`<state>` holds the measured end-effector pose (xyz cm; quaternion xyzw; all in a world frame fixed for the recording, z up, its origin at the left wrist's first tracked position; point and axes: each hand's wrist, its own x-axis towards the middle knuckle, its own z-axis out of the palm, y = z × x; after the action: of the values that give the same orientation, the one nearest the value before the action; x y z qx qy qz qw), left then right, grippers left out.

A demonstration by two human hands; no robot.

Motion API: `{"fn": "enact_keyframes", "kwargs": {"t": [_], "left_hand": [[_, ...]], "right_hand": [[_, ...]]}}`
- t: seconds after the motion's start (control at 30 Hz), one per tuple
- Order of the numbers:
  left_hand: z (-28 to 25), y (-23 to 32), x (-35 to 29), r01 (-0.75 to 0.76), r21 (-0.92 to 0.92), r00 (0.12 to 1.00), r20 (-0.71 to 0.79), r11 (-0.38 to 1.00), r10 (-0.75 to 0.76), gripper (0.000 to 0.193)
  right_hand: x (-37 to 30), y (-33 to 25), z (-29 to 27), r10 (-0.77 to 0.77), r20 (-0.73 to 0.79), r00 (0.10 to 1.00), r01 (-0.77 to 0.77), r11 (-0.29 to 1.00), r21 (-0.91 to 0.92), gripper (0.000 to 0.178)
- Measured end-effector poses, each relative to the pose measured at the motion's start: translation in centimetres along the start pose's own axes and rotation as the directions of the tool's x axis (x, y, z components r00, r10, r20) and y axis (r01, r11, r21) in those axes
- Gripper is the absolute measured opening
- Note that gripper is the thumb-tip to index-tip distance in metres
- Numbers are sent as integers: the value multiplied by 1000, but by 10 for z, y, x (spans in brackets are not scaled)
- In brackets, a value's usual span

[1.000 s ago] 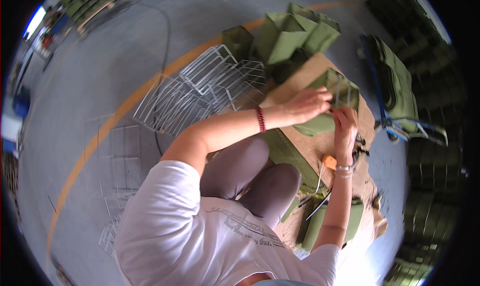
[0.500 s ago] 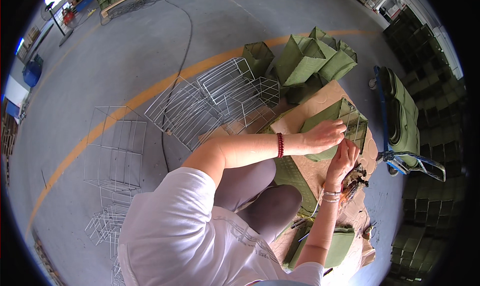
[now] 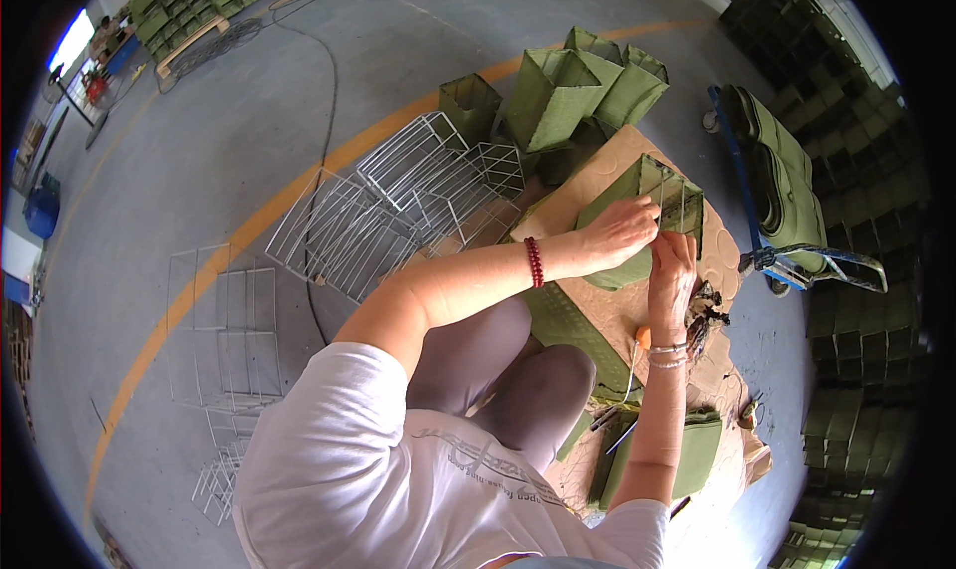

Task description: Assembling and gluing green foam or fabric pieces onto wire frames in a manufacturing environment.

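Note:
A green fabric box (image 3: 615,209) lies on its side, its open end toward the right. Metal wire bars (image 3: 661,186) show inside that opening. My left hand (image 3: 625,228) is closed at the box's near rim, fingertips pinched together. Just below and to its right, my right hand (image 3: 674,268) is also pinched, at the lower corner of the opening. Whatever lies between the fingers is too small to make out. Beside my right wrist is an orange-handled tool (image 3: 642,338) with a thin shaft. A tangle of dark strands (image 3: 707,308) lies right of that hand.
Cardboard (image 3: 568,186) lies under the box. Several wire frames (image 3: 408,186) are piled at left, others (image 3: 224,320) farther left. Finished-looking green boxes (image 3: 553,91) stand beyond. Folded green fabric (image 3: 697,455) lies near my right forearm. A blue hand truck (image 3: 742,171) carries green bundles.
The whole view has shifted, with the scene sliding left and slightly up. Both hands stay at the box's opening; the right forearm stands more upright, and the orange handle beside it shows more clearly.

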<state>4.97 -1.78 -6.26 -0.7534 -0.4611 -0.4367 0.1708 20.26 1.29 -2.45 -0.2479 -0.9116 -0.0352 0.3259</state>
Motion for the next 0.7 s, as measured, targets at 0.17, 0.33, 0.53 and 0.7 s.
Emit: {"fn": "enact_keyframes", "kwargs": {"t": [0.17, 0.33, 0.53, 0.7], "left_hand": [[47, -6, -45, 176, -763, 863, -184, 621, -471, 35], [9, 20, 1, 290, -242, 957, 64, 926, -283, 20], [7, 15, -6, 9, 308, 980, 185, 951, -69, 19], [39, -16, -11, 30, -339, 986, -144, 940, -84, 18]], "right_hand": [[-1, -10, -5, -108, -78, 991, 98, 987, -129, 30], [-31, 22, 3, -10, -16, 1000, 5, 969, -247, 30], [-13, 5, -13, -93, 191, 977, 137, 963, -231, 26], [11, 2, -28, -282, 345, 895, 366, 907, -207, 24]]}}
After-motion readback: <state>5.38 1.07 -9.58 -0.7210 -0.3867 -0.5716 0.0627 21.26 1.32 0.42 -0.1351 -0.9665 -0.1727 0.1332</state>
